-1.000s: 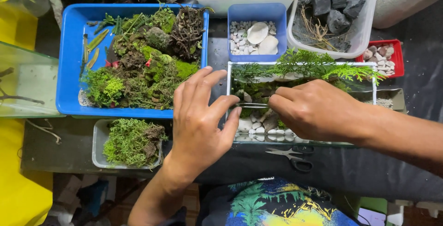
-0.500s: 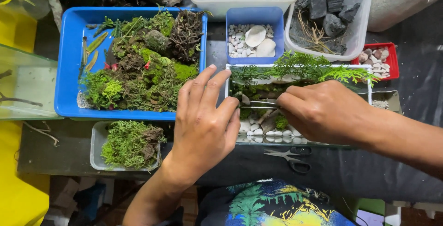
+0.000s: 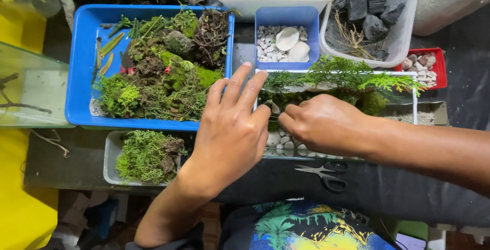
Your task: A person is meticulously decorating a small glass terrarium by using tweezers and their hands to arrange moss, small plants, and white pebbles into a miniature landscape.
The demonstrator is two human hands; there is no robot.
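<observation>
Head view, and I'm looking straight down on both hands at the small glass tank (image 3: 414, 108), which sits at the near edge of the dark table (image 3: 459, 35), just right of the big blue tray (image 3: 81, 76) of moss and just this side of the little blue tub (image 3: 265, 15) of pebbles and shells. My left hand (image 3: 232, 127) is open, fingers stretched and laid over the tank's left end wall, bracing it. My right hand (image 3: 326, 125) is down inside the tank over the white pebbles (image 3: 278, 140), fingers bunched toward a pinch, and I cannot tell whether it grips anything, since the fingertips are hidden. The tank's long axis runs left to right across the picture, open top facing up at me. The feathery green sprig (image 3: 347, 74) lies along the far wall on that same axis, tips pointing right. I judge this tank to be stiff but fragile, with smooth walls that would slip under the fingers, and weighty with stones in it. I'd hold it by the two short end walls or from beneath, never by the thin rim. The sprig looks soft and light, best taken low on the stem. Scissors (image 3: 324, 173) lie just in front of the tank, handles to the right.
</observation>
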